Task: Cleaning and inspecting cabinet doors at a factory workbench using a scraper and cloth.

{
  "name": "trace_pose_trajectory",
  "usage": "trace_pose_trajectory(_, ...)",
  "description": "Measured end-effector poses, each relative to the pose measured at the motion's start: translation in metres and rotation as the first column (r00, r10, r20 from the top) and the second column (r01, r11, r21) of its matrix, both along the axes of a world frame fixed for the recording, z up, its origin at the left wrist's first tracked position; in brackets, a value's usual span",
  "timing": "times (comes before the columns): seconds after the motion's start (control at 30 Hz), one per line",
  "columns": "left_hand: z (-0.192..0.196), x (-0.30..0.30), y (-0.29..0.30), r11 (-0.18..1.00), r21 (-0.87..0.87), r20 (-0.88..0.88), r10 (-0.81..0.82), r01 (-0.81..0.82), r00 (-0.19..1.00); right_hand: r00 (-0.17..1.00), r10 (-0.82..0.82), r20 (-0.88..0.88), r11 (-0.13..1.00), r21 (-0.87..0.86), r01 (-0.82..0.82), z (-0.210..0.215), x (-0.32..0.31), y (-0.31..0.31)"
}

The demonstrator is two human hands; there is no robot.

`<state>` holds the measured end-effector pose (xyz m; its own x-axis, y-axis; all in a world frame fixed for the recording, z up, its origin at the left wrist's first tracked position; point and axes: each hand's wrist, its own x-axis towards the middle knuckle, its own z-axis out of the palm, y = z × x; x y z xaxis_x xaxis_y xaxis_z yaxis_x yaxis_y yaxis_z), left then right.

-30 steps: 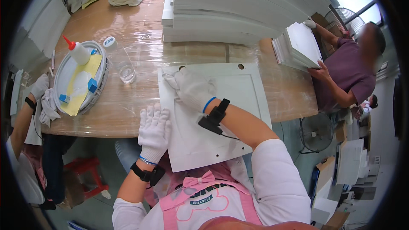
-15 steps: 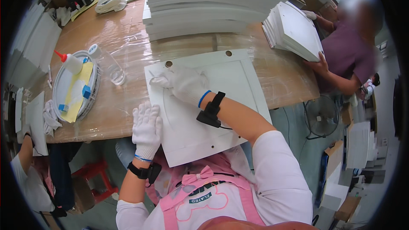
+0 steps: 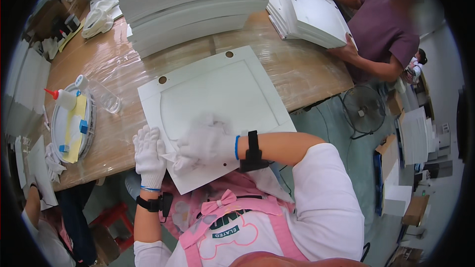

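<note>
Head view: white panel (image 3: 217,104) overhanging bench (image 3: 307,69) edge; gloved left hand (image 3: 148,155) flat, steadying its corner; right hand (image 3: 203,143) pressing, blurred, grip indeterminate.

Workshop for hand assembly: tall stacks of white boards (image 3: 188,5) on long wooden tabletop (image 3: 302,69), glue bottle (image 3: 62,99), floor fan (image 3: 363,110), cardboard boxes (image 3: 391,155), co-worker (image 3: 383,39) alongside

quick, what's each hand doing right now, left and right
Left hand: gloved, fingers out flat, resting on the near-left edge of the white board.
Right hand: gloved, blurred, lying on the board; grip cannot be told.
</note>
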<state>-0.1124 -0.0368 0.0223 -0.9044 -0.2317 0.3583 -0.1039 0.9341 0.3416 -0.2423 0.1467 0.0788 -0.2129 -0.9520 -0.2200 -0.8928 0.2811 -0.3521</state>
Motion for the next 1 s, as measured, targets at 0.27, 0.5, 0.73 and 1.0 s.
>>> trace_pose_trajectory(0.27,0.001,0.001,0.001,0.999,-0.037,0.034,0.011,-0.01,0.999,0.796,-0.405,-0.451,0.914,-0.188,0.358,0.011,-0.133,0.062)
trace_pose_trajectory(0.5,-0.001,-0.001,0.003,0.999,-0.029,-0.003,0.023,-0.023,1.0,0.716,-0.502,-0.485,0.864,-0.32,0.388,-0.007,-0.093,0.058)
trace_pose_trajectory(0.73,-0.021,-0.001,-0.007,0.979,-0.205,0.044,0.011,-0.002,0.999,0.988,-0.153,0.007,0.987,-0.045,0.153,0.032,0.053,-0.018)
trace_pose_trajectory(1.0,-0.008,-0.002,0.004,0.99,-0.136,0.054,0.038,-0.031,0.998,0.944,-0.267,-0.194,0.9,-0.4,0.172,0.012,0.018,0.13)
